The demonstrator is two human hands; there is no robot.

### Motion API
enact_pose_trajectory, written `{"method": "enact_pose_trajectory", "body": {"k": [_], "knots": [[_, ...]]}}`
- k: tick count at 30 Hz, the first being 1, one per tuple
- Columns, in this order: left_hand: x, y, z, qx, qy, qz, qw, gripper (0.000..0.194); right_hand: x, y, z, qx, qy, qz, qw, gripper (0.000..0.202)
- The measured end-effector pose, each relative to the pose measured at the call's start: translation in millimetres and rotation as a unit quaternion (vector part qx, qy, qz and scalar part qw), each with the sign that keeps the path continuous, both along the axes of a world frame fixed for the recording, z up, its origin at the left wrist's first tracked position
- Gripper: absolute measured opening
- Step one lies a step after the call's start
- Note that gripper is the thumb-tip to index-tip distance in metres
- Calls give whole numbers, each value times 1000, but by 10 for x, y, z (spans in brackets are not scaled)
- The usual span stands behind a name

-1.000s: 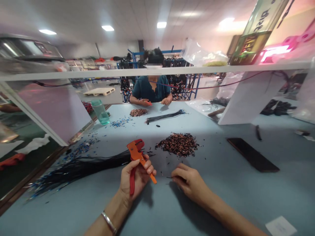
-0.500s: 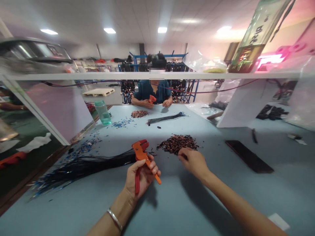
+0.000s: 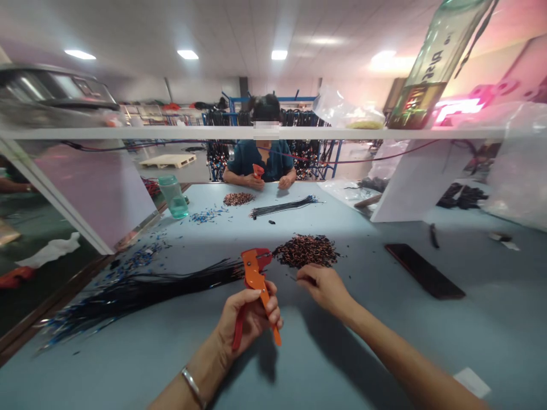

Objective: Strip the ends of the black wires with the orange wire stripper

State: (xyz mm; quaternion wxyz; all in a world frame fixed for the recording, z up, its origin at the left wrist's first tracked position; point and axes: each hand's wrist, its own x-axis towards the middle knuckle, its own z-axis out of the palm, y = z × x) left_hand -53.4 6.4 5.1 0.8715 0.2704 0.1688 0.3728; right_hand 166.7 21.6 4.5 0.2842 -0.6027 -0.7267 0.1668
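Note:
My left hand (image 3: 252,319) is wrapped round the handles of an orange and red hand tool (image 3: 255,273), its head pointing up. Right of it, my right hand (image 3: 322,285) is pinched on a small dark piece (image 3: 293,278), whose end pokes out to the left of the fingertips. Just behind that hand lies a pile of small black and copper-coloured pieces (image 3: 306,249). A bundle of black wires (image 3: 162,290) with blue ends stretches left from the tool, partly behind the tool's head.
A dark phone-like slab (image 3: 423,270) lies at the right. Blue scraps (image 3: 145,256) and a green bottle (image 3: 173,196) are at the left. Across the table (image 3: 359,341), a person (image 3: 260,159) sits beyond a second wire bundle (image 3: 282,206). A white shelf (image 3: 192,132) spans above.
My left hand has turned the tool more upright and its head is nearer the pile. My right hand has drawn slightly left and towards me, and a small dark piece now shows at its fingertips.

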Motion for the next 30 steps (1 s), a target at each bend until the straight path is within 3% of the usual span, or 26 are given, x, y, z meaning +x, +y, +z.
{"method": "enact_pose_trajectory", "body": {"k": [3, 6, 13, 16, 22, 30], "knots": [[28, -49, -36, 10, 17, -31, 999, 26, 1, -109, -66, -5, 67, 27, 997, 11], [56, -93, -60, 49, 49, -46, 997, 27, 50, -174, -107, -1, 139, 8, 990, 18], [67, -138, -100, 169, 161, 5, 972, 36, 68, -329, -1, -8, 272, 11, 962, 22], [65, -172, -81, 172, 168, -13, 971, 38, 38, -399, 88, 33, 268, 13, 963, 21], [111, -267, -68, 101, 126, -115, 980, 40, 64, -529, 248, 148, 244, 59, 957, 14], [100, -285, -93, 90, 115, -134, 980, 39, 75, -548, 281, 234, 174, 103, 951, 14]]}}
